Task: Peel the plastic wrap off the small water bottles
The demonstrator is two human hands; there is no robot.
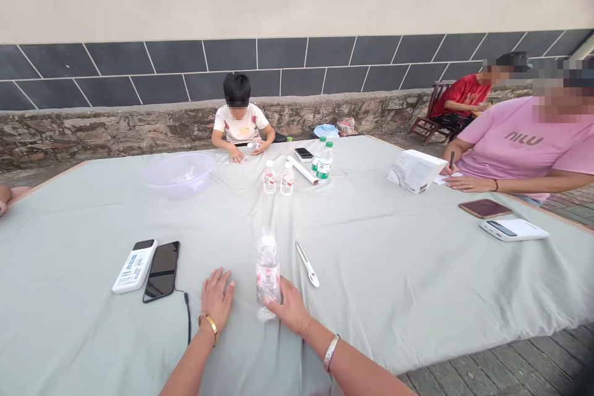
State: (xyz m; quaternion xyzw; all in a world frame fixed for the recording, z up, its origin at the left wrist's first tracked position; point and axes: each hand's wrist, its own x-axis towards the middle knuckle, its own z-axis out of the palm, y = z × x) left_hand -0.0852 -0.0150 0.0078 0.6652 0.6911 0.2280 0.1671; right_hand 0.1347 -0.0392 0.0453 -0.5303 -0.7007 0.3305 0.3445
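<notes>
Green tablecloth (83, 346), hands (217, 298) around plastic bottle (268, 275)

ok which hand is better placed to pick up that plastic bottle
Probably the right hand: its fingers rest against the lower part of the plastic bottle. The left hand lies flat on the grey-green tablecloth, apart from the bottle.

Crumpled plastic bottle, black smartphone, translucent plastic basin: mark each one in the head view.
Crumpled plastic bottle (268, 275): head view, on its clear middle.
Black smartphone (161, 270): head view, on its screen.
Translucent plastic basin (179, 189): head view, on its outer wall.
</notes>
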